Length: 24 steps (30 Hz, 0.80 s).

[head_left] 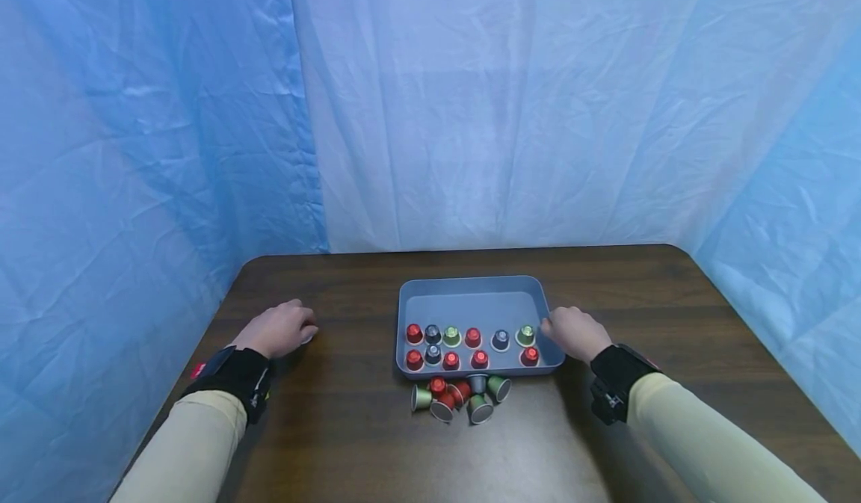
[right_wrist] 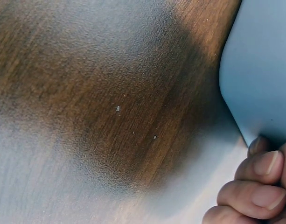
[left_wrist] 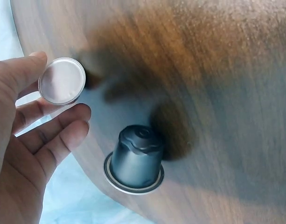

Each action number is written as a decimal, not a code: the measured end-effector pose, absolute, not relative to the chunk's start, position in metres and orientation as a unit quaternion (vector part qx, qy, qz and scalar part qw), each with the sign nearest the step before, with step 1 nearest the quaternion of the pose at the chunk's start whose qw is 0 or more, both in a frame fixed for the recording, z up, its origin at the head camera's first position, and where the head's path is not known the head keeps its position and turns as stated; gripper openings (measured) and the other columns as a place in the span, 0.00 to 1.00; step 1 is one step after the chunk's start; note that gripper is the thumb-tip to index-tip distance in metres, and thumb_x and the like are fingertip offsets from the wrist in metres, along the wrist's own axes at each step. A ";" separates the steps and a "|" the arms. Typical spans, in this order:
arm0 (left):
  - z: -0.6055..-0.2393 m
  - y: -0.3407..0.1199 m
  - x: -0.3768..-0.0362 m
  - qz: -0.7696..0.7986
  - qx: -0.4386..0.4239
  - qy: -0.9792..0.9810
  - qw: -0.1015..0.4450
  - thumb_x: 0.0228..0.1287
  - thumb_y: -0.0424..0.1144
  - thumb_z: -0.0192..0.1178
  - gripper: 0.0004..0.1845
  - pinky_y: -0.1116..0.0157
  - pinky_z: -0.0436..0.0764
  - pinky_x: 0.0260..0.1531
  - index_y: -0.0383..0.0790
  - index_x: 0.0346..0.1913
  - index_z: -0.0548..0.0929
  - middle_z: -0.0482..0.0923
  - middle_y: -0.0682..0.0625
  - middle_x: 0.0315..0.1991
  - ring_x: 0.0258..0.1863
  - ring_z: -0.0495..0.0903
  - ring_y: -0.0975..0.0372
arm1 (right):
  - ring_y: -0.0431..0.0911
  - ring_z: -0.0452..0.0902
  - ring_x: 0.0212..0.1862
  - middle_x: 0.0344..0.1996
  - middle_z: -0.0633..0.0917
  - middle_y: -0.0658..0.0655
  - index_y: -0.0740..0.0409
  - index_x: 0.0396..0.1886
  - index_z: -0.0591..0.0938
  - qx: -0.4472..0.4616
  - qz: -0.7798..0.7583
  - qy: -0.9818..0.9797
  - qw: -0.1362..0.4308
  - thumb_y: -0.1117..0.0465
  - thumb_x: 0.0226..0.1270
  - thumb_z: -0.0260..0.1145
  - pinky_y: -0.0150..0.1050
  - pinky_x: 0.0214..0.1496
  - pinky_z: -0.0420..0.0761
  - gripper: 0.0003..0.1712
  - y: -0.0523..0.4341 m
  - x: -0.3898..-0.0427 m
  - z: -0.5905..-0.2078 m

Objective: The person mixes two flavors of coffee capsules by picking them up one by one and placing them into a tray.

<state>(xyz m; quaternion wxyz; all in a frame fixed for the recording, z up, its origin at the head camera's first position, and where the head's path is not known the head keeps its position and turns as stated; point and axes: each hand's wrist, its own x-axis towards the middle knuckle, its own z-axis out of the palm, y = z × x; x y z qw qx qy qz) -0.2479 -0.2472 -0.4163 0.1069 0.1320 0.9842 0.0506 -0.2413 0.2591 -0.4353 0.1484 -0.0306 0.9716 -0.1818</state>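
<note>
My left hand [head_left: 279, 329] is above the table left of the tray. In the left wrist view it pinches a coffee capsule [left_wrist: 62, 80], silvery lid toward the camera, its body mostly hidden. Below those fingers a dark coffee capsule [left_wrist: 137, 161] stands lid-down on the wood. The grey-blue tray [head_left: 471, 294] holds two rows of upright capsules, among them a red capsule [head_left: 414, 332], a green capsule [head_left: 453, 336] and a blue-grey capsule [head_left: 500, 339]. At the tray's right side my right hand [head_left: 577, 332] grips the wall with curled fingers [right_wrist: 259, 200]; the thumb is hidden.
Against the tray's front edge lies a loose pile of red, green and grey capsules, including a green capsule [head_left: 480, 409]. The dark wooden table [head_left: 350, 443] has rounded far corners. Blue sheets [head_left: 511, 114] hang behind it and at both sides.
</note>
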 end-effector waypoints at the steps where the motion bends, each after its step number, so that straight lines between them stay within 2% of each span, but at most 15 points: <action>1: -0.417 -0.246 -0.248 0.050 0.135 0.984 0.106 0.71 0.41 0.64 0.09 0.47 0.81 0.47 0.39 0.46 0.88 0.77 0.48 0.38 0.39 0.80 0.54 | 0.49 0.73 0.23 0.19 0.73 0.56 0.64 0.35 0.84 -0.031 -0.182 0.971 0.149 0.56 0.76 0.60 0.38 0.28 0.72 0.16 0.259 -0.241 -0.435; 9: -0.423 -0.243 -0.249 0.044 0.153 0.982 0.098 0.71 0.40 0.64 0.07 0.50 0.82 0.45 0.40 0.43 0.88 0.77 0.49 0.36 0.36 0.79 0.57 | 0.48 0.73 0.23 0.18 0.73 0.56 0.63 0.33 0.84 -0.032 -0.185 0.971 0.146 0.57 0.76 0.60 0.37 0.28 0.73 0.15 0.260 -0.241 -0.437; 15: -0.423 -0.238 -0.249 0.052 0.135 0.982 0.118 0.69 0.39 0.67 0.06 0.51 0.82 0.46 0.41 0.43 0.88 0.78 0.49 0.37 0.36 0.78 0.57 | 0.48 0.73 0.23 0.19 0.73 0.56 0.63 0.33 0.84 -0.034 -0.183 0.972 0.142 0.56 0.76 0.60 0.37 0.28 0.73 0.15 0.260 -0.242 -0.439; 24: -0.419 -0.233 -0.248 0.071 0.136 0.977 0.148 0.64 0.34 0.69 0.11 0.47 0.81 0.54 0.40 0.49 0.88 0.80 0.47 0.42 0.42 0.78 0.54 | 0.48 0.73 0.23 0.19 0.73 0.56 0.63 0.32 0.84 -0.035 -0.186 0.972 0.141 0.57 0.76 0.59 0.37 0.28 0.72 0.15 0.260 -0.242 -0.438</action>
